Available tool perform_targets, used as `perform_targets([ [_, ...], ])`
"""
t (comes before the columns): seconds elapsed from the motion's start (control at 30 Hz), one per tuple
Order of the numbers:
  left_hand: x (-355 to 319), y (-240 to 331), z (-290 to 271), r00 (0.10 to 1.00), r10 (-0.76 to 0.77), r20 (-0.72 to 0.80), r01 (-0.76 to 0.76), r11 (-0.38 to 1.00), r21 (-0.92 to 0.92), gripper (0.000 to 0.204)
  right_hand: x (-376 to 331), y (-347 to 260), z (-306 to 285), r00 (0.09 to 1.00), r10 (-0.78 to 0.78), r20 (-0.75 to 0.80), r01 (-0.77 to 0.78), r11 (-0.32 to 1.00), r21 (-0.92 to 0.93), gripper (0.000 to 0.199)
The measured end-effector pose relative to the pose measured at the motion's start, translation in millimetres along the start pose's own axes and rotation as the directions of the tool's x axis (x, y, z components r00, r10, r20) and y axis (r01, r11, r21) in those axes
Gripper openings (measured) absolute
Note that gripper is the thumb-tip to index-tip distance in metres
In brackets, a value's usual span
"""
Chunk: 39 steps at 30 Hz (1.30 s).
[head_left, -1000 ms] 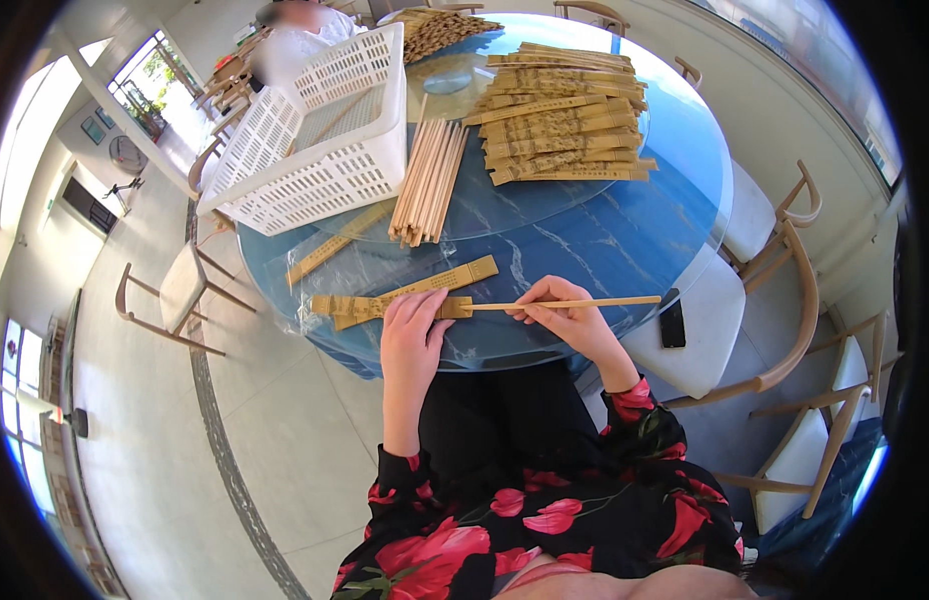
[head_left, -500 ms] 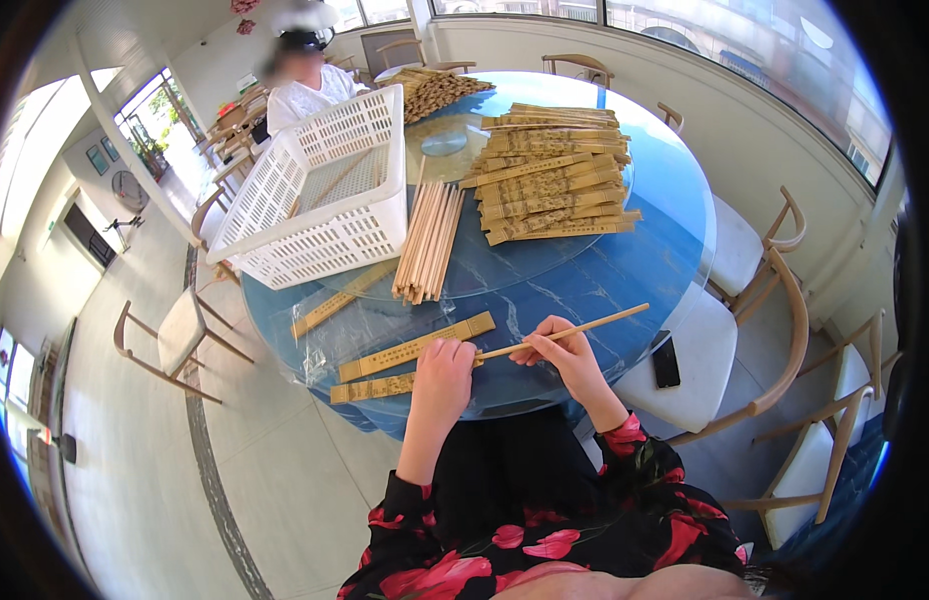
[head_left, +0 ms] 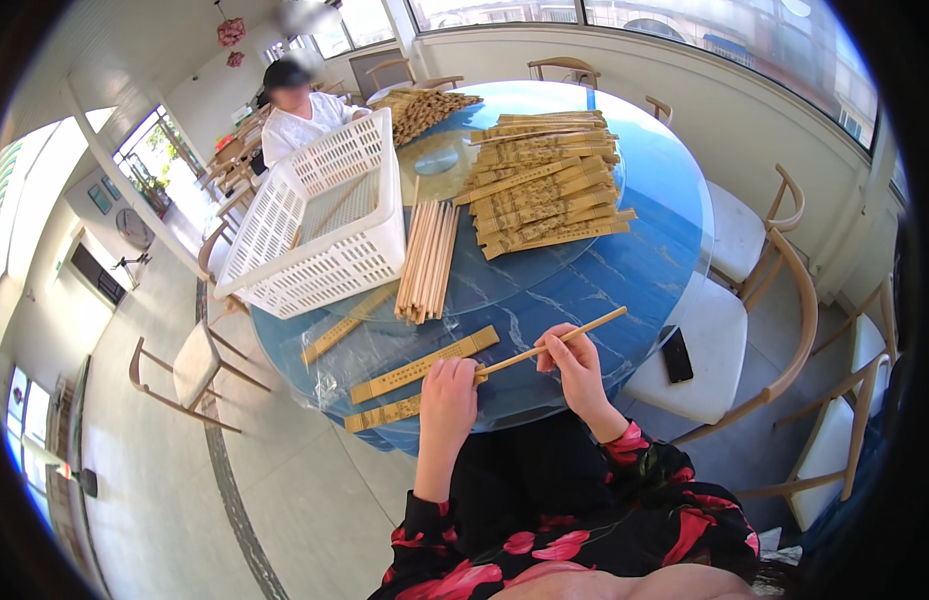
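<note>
My left hand (head_left: pixel 449 400) is closed on a printed tan paper chopstick sleeve (head_left: pixel 395 412), whose far end lies low on the table; the fingers hide its middle. Wooden chopsticks (head_left: pixel 515 360) slant up and right out of the sleeve's mouth beside those fingers. I cannot tell whether they are one or a pair. My right hand (head_left: pixel 577 370) pinches them partway along, their free end sticking out beyond the fingertips. Just past my left hand lies another flat paper sleeve (head_left: pixel 425 364). A bundle of bare chopsticks (head_left: pixel 428 262) rests beyond it.
A white plastic basket (head_left: pixel 335 262) with a few sticks inside stands at left on the round blue table (head_left: pixel 665 230). Heaped sleeves (head_left: pixel 545 185) lie at the far middle, another pile (head_left: pixel 422 112) behind. One sleeve (head_left: pixel 350 322) lies by clear plastic. A phone (head_left: pixel 677 356) rests on a chair; a person (head_left: pixel 303 125) sits opposite.
Less of the chopsticks shows outside the sleeve now. My right hand grips them nearer their free end. The whole view has tilted slightly.
</note>
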State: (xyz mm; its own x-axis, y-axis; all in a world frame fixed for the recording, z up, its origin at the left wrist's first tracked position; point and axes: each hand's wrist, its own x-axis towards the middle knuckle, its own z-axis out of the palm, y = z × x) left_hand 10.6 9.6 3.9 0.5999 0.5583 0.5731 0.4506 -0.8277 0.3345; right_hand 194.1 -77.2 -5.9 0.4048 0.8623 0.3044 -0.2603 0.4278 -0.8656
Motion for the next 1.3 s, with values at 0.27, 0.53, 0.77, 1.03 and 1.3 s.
perform_targets([
  [0.27, -3, -6, 4, 1.000, -0.012, 0.028, 0.012, 1.000, 0.010, 0.022, 7, 6, 4, 0.946, 0.075, 0.316, -0.039, 0.992, -0.119, 0.019],
  [0.53, -10, 0, -2, 0.909, -0.029, -0.416, 0.047, 0.998, 0.034, 0.036, 5, 2, -4, 0.990, 0.090, 0.107, -0.102, 0.988, 0.117, 0.021],
  [0.77, -40, -14, 10, 0.848, -0.488, -0.206, 0.185, 0.638, -0.748, 0.014, 7, 1, -7, 0.983, 0.064, 0.173, -0.105, 0.965, 0.239, 0.027],
  [1.03, -15, -7, 20, 0.833, -0.516, 0.200, 0.226, -0.013, -0.974, 0.010, 7, -5, -4, 0.963, 0.153, 0.222, -0.184, 0.974, 0.129, 0.032],
  [1.3, -11, 1, 30, 0.852, -0.451, 0.267, 0.249, -0.100, -0.963, 0.007, 8, -2, 6, 0.948, 0.134, 0.289, -0.120, 0.991, -0.067, 0.030],
])
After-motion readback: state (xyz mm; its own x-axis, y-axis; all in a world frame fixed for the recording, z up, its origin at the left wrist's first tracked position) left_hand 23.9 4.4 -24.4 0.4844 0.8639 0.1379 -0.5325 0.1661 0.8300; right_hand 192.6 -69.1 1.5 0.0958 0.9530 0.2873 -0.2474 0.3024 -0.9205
